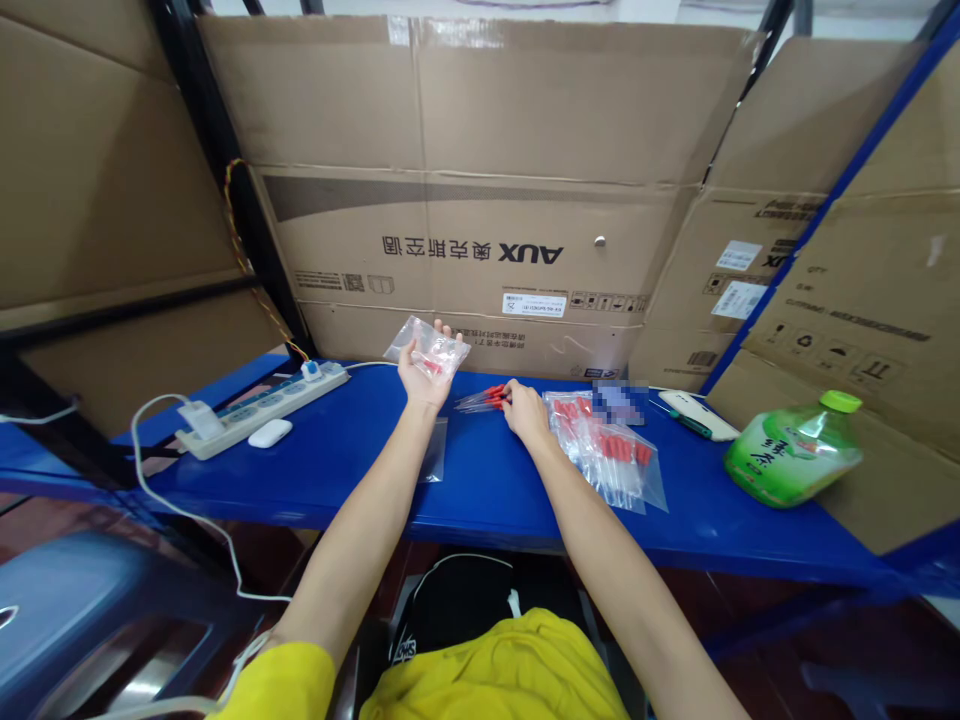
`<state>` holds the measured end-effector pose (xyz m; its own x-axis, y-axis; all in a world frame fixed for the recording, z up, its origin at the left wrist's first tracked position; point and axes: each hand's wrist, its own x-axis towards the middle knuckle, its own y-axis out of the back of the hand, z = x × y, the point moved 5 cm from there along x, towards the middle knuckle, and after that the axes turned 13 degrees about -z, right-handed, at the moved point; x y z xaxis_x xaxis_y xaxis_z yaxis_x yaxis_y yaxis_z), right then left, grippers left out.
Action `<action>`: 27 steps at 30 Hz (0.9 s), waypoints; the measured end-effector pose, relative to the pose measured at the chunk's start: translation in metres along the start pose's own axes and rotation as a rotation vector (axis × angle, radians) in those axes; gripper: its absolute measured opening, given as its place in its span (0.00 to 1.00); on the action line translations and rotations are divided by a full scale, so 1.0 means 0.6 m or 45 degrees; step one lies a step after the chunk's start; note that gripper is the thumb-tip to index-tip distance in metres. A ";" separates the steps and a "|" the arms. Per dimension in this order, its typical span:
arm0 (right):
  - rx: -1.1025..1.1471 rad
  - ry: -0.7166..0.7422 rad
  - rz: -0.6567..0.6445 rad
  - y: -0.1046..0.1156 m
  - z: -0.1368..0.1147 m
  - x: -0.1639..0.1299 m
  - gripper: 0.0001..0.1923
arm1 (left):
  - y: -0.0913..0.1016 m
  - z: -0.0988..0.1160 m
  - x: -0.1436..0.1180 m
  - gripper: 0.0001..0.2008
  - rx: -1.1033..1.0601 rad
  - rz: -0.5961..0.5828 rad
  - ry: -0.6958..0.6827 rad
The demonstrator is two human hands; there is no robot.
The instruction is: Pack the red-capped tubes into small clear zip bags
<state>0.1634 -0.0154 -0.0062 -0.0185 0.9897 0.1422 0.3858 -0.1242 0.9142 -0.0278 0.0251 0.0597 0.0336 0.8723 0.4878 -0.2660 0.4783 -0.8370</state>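
My left hand point(429, 378) is raised above the table, palm up, with the thumb over a clear plastic bag point(409, 343). Something small and red shows in or under the film. Lower down, my right hand point(524, 410) has its fingers curled at the red ends of several slender pieces point(480, 400) with thin, pale shafts; their exact kind is too small to tell. Right of this hand lie filled clear bags point(611, 465) of similar red-ended pieces. Another flat clear bag point(435, 455) lies partly behind my left forearm.
On the left are a white power strip point(262, 405) with plugs and a white earbud case point(270, 432). A green bottle point(795, 450) and a cream-and-green flat object point(697, 415) are at right. Cardboard walls point(480, 120) enclose the blue table point(495, 500).
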 end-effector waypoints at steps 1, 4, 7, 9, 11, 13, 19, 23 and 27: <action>-0.007 0.008 -0.003 -0.001 0.000 0.001 0.10 | 0.002 -0.001 0.001 0.13 -0.018 -0.003 0.008; -0.037 0.034 -0.014 -0.004 0.000 0.003 0.08 | 0.011 -0.002 0.003 0.13 -0.052 0.017 0.009; -0.019 0.050 -0.010 -0.004 0.002 0.004 0.06 | 0.029 0.001 0.006 0.14 -0.036 0.106 -0.016; 0.040 0.101 0.028 0.004 0.000 0.005 0.07 | 0.045 0.005 0.007 0.13 -0.040 0.176 -0.043; 0.146 0.207 0.127 0.019 -0.007 0.003 0.08 | 0.059 0.009 0.009 0.13 -0.043 0.232 -0.072; 0.283 0.328 0.281 0.040 -0.017 -0.003 0.09 | 0.071 0.015 0.011 0.13 -0.010 0.270 -0.096; 0.524 0.496 0.534 0.071 -0.044 -0.029 0.11 | 0.087 0.018 0.011 0.14 0.004 0.317 -0.119; 0.500 0.549 0.499 0.064 -0.057 -0.034 0.11 | 0.078 0.000 0.007 0.12 -0.020 0.277 -0.059; 0.451 0.537 0.460 0.057 -0.066 -0.034 0.11 | 0.058 -0.028 -0.003 0.15 -0.016 0.249 0.029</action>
<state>0.1406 -0.0424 0.0373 -0.1631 0.7683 0.6189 0.7143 -0.3408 0.6112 -0.0209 0.0420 0.0257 0.0039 0.9508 0.3099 -0.2578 0.3004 -0.9183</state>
